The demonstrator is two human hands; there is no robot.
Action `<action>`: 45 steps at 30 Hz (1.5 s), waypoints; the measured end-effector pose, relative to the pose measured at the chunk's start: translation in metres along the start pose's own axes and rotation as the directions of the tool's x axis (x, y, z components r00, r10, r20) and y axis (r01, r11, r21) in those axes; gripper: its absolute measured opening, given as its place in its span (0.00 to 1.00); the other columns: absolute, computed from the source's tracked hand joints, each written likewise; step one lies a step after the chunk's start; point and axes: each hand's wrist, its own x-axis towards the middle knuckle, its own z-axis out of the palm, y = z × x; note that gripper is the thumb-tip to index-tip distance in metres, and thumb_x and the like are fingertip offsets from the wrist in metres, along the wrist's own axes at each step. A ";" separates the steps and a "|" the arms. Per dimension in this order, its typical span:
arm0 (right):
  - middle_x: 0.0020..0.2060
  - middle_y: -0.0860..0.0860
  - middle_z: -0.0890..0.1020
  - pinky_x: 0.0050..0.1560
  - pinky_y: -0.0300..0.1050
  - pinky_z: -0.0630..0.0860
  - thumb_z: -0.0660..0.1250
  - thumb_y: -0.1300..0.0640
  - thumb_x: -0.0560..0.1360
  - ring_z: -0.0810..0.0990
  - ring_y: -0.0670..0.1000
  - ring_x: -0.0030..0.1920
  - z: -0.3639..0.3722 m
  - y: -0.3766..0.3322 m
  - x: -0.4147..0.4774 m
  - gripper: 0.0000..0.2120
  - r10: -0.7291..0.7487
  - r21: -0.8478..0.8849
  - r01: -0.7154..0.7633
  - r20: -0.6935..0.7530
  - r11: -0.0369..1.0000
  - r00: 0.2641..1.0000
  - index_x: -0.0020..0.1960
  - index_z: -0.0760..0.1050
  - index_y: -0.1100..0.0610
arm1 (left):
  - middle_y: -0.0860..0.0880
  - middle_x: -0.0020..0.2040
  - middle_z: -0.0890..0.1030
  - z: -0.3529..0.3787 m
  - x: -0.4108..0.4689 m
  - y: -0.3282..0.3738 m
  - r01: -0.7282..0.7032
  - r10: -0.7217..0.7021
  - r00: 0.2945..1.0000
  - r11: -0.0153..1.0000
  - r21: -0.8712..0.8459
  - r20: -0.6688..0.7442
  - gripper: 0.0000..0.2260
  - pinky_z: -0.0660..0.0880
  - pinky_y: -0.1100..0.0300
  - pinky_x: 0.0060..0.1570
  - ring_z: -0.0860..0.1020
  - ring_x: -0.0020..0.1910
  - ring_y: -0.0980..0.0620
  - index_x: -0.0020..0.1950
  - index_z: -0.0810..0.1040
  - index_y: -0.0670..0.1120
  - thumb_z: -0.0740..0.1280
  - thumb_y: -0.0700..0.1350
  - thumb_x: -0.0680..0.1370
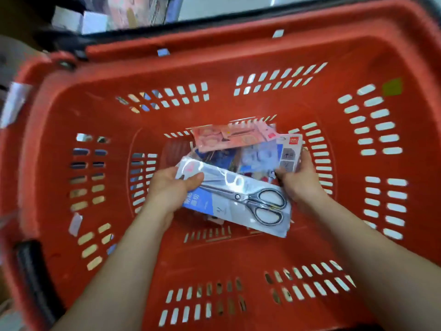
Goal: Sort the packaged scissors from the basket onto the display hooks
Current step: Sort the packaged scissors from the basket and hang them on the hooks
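The pack of steel scissors [238, 204] lies tilted on top of the pile on the floor of the red shopping basket [214, 68]. Its blades point far left and its two loop handles sit near right. It is a grey card with a blue patch at its left end, under a glossy clear cover (glare hides part of the blades). My left hand [171, 187] grips its left end, thumb on top and fingers underneath. My right hand [300, 180] is curled round the right edge of a blue-and-white pack [288, 151] with a red logo in its corner, just beyond the scissors' handles. Farther off lies a pink pack [226, 137], overlapping the bluish ones. I count one steel pair plainly, one pink pack for sure (maybe a second under it), and several bluish packs between them, too blurred to number. There is one basket, with slotted walls, and a black handle [31, 271] shows at its near left rim.
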 end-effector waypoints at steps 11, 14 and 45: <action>0.46 0.59 0.87 0.52 0.48 0.79 0.74 0.47 0.73 0.85 0.58 0.46 -0.058 -0.075 -0.082 0.14 0.164 -0.144 -0.099 0.569 0.985 0.806 0.48 0.86 0.58 | 0.49 0.38 0.85 0.020 -0.046 0.038 -0.146 0.131 0.975 0.987 0.074 0.178 0.06 0.81 0.54 0.41 0.81 0.35 0.52 0.43 0.82 0.45 0.74 0.34 0.73; 0.48 0.61 0.86 0.54 0.53 0.82 0.76 0.59 0.71 0.85 0.60 0.50 -0.061 -0.059 -0.073 0.10 0.193 -0.193 -0.104 0.526 0.976 0.828 0.50 0.83 0.63 | 0.48 0.43 0.84 0.054 -0.001 0.021 -0.164 0.170 0.985 0.975 0.152 -0.027 0.14 0.80 0.39 0.49 0.82 0.43 0.47 0.50 0.79 0.48 0.77 0.50 0.69; 0.45 0.49 0.87 0.43 0.37 0.78 0.66 0.48 0.79 0.85 0.45 0.44 -0.063 -0.179 -0.221 0.09 0.124 0.350 -0.159 0.119 0.923 0.985 0.50 0.80 0.54 | 0.47 0.51 0.84 -0.013 -0.239 0.118 -0.718 0.698 0.621 0.324 0.616 0.357 0.30 0.70 0.63 0.51 0.80 0.49 0.51 0.55 0.80 0.45 0.78 0.33 0.54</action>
